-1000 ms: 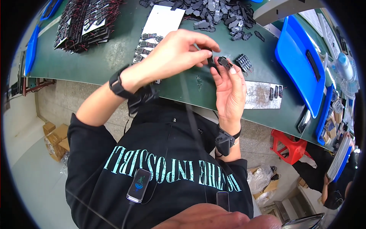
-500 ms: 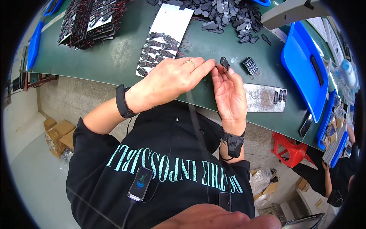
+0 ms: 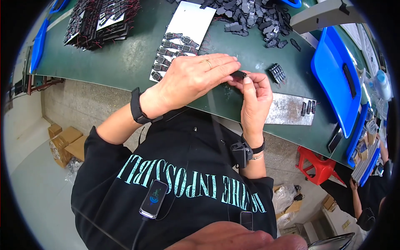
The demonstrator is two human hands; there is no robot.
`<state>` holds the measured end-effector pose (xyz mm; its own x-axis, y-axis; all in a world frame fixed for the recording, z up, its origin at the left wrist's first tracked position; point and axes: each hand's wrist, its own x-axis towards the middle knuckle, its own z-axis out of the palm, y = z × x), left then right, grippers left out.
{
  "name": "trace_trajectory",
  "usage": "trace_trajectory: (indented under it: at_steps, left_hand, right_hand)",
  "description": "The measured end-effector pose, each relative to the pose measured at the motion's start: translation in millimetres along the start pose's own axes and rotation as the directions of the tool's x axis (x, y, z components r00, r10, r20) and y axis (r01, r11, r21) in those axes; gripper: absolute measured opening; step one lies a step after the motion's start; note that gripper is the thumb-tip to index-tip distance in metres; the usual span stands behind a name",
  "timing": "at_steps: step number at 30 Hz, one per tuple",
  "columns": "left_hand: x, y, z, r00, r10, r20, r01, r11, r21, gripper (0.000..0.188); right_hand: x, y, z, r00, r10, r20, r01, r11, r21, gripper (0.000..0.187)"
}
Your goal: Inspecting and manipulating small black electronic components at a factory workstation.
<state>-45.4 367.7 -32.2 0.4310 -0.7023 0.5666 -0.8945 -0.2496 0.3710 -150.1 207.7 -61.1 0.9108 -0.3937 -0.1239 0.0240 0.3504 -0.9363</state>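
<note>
My left hand (image 3: pixel 193 81), with a ring on one finger, reaches in palm down above the table's near edge. Its fingertips close on one end of a small black plastic part (image 3: pixel 238 74). At the other end, my right hand (image 3: pixel 256 98) pinches the same part between thumb and fingers. The fingers cover much of it. Partly under my left hand lies a white board (image 3: pixel 189 21) carrying rows of small black parts (image 3: pixel 166 51) with red wires. Right of my hands sits a tight group of black pieces (image 3: pixel 277 73). A metal plate (image 3: pixel 287 110) bears a few narrow black pieces (image 3: pixel 308 107).
Stacked boards of wired parts (image 3: pixel 100 25) stand at the far left of the green table (image 3: pixel 133 58). Loose flat black pieces (image 3: pixel 250 16) are heaped at the back. To the right are a blue tray (image 3: pixel 333 71), a phone-like device (image 3: pixel 335 139) and a red stool (image 3: pixel 316 164).
The black part stood upright at my right fingertips; now it lies flatter between both hands. My right hand has turned, its thumb pressing on the part. My left fingers have closed in on it.
</note>
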Motion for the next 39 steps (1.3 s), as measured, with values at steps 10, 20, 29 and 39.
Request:
trace_trajectory:
  at_steps: [10,20,29,39]
  left_hand:
    - [-5.2,1.5,4.6,0.999,-0.045,0.008,0.046,0.997,-0.055,0.032]
    - [-5.9,17.3,-1.9,0.994,-0.096,0.054,0.097,0.995,-0.008,0.035]
    - [-10.3,24.7,-3.3,0.997,-0.017,0.077,0.000,0.977,0.213,0.030]
    - [-10.2,21.2,-19.6,0.901,-0.366,0.233,0.416,0.880,-0.229,0.021]
  right_hand:
    - [-1.0,0.1,-1.1,1.000,-0.001,0.008,0.001,1.000,0.003,0.010]
    - [-3.6,3.1,-4.5,0.998,-0.032,0.047,0.033,0.999,-0.011,0.009]
    - [-8.5,2.8,0.9,0.995,-0.069,0.076,0.072,0.997,-0.040,0.021]
    - [-13.5,6.2,0.6,0.943,-0.298,0.146,0.301,0.954,0.002,0.038]
